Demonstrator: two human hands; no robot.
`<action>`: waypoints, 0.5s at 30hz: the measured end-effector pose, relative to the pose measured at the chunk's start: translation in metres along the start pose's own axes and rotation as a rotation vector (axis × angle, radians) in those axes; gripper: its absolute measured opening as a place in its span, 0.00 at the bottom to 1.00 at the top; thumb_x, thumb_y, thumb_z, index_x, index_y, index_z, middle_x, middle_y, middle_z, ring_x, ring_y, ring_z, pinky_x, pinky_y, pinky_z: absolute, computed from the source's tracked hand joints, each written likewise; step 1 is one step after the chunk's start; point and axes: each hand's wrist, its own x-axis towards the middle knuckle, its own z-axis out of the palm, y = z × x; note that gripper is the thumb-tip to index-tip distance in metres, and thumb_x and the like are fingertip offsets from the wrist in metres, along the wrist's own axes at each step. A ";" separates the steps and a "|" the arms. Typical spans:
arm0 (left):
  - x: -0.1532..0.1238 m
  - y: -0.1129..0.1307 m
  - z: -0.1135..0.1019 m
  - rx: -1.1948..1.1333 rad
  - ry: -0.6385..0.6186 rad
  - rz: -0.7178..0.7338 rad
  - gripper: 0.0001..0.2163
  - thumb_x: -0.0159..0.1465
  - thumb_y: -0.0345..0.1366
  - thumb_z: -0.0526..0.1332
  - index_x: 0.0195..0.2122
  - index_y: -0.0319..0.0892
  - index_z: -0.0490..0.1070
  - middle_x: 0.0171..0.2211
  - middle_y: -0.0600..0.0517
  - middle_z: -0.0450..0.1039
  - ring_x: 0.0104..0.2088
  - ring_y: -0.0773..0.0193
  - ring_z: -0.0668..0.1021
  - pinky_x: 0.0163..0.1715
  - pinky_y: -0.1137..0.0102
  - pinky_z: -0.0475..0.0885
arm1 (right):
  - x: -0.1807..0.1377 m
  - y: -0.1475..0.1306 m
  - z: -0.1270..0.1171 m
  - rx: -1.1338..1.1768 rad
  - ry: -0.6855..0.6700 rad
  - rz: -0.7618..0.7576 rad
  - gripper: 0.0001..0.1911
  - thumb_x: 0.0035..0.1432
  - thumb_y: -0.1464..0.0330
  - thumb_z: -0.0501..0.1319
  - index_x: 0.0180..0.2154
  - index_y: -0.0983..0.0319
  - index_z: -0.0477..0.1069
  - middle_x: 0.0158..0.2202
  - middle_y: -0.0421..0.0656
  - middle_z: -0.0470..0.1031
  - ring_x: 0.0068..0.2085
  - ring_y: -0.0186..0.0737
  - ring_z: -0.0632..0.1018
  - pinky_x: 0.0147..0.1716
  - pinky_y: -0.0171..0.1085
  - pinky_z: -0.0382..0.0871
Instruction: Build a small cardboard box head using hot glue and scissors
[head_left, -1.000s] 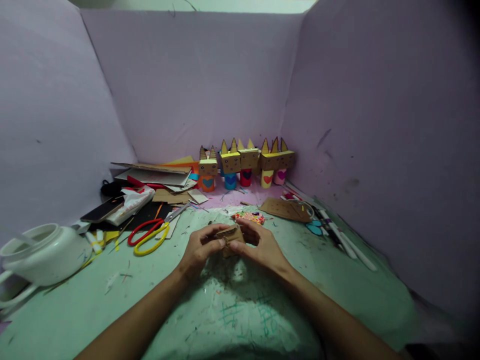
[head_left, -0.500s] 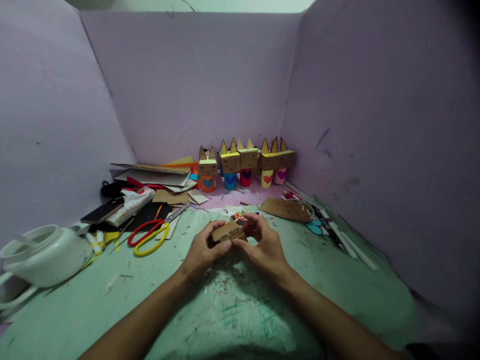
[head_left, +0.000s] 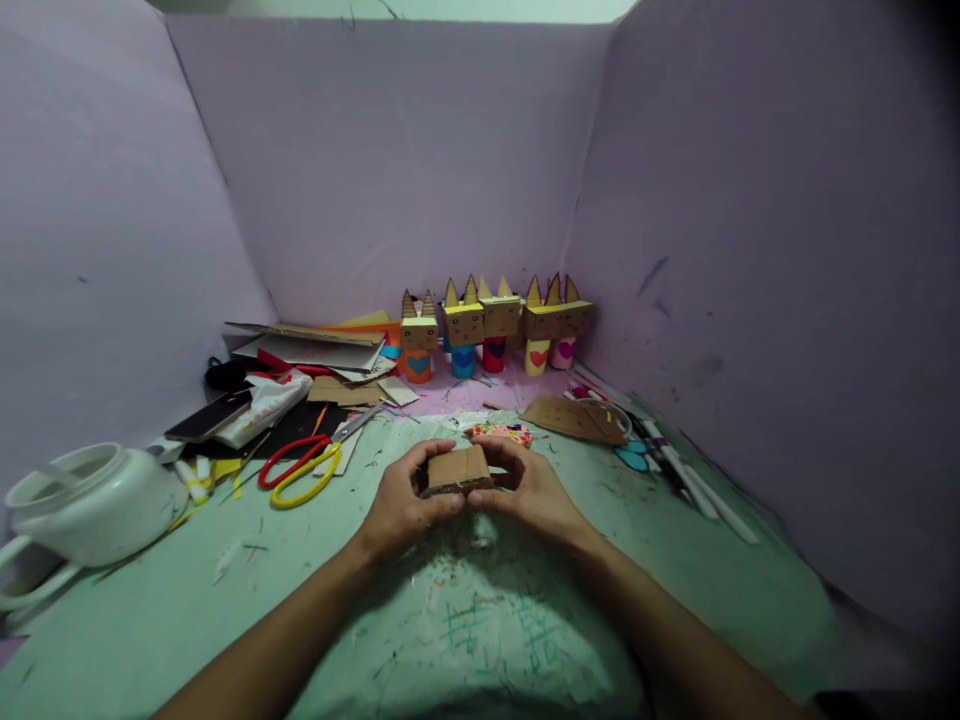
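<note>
A small brown cardboard box (head_left: 457, 468) is held between both hands above the middle of the table. My left hand (head_left: 409, 498) grips its left end, thumb along the near side. Around the right end close the thumb and fingers of my right hand (head_left: 531, 488). The box's flat top faces up, with rough cut edges on the near side; its underside is hidden. Just beyond the fingers lies a patterned, multicoloured item (head_left: 504, 433), partly covered by my right hand. Left of the hands rest scissors (head_left: 311, 470) with one red and one yellow handle.
Several cardboard animal figures with heart-marked tubes (head_left: 463, 360) stand at the back. A white teapot-like vessel (head_left: 97, 505) is at left, near stacked cardboard and paper (head_left: 315, 350). Cut cardboard (head_left: 574, 418) and white pens (head_left: 697, 485) lie right. Purple panels (head_left: 397, 150) enclose the table.
Both hands have turned the cardboard box so it sits more level and square to me. My right fingers have shifted, and more of the patterned item shows behind them.
</note>
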 end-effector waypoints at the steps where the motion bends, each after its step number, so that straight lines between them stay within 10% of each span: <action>1: 0.000 0.001 0.000 0.008 0.003 0.009 0.28 0.43 0.33 0.71 0.47 0.38 0.68 0.42 0.46 0.74 0.44 0.51 0.76 0.44 0.64 0.70 | 0.000 0.000 0.000 0.024 0.007 0.000 0.32 0.34 0.69 0.73 0.45 0.61 0.70 0.44 0.48 0.77 0.47 0.49 0.77 0.45 0.47 0.73; 15: 0.000 0.008 0.002 0.049 0.053 0.065 0.22 0.42 0.30 0.71 0.41 0.37 0.74 0.40 0.45 0.76 0.43 0.50 0.77 0.45 0.62 0.70 | -0.001 0.000 0.001 0.050 0.022 -0.011 0.30 0.32 0.68 0.74 0.41 0.59 0.68 0.42 0.45 0.75 0.46 0.48 0.76 0.46 0.47 0.72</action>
